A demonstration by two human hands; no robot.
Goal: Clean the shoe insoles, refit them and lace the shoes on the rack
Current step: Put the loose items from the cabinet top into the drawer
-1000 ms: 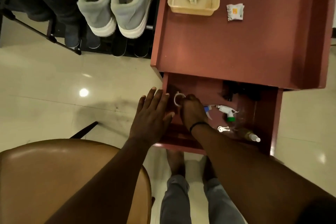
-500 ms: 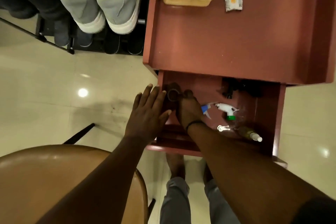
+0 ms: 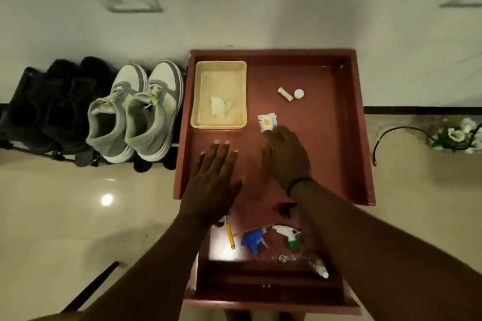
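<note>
Fingers of the left hand lay flat and spread on the smooth red worktop, holding nothing. The right hand was blurred, its fingers curled loosely just below a crinkled white sachet; whether they touched it I could not tell. A shallow cream tray held a crumpled wipe. Near it lay a small cylinder and round white cap. The open drawer below held two trigger sprayers, blue and white. Grey-and-white laced sneakers sat on the rack, left of the worktop.
</note>
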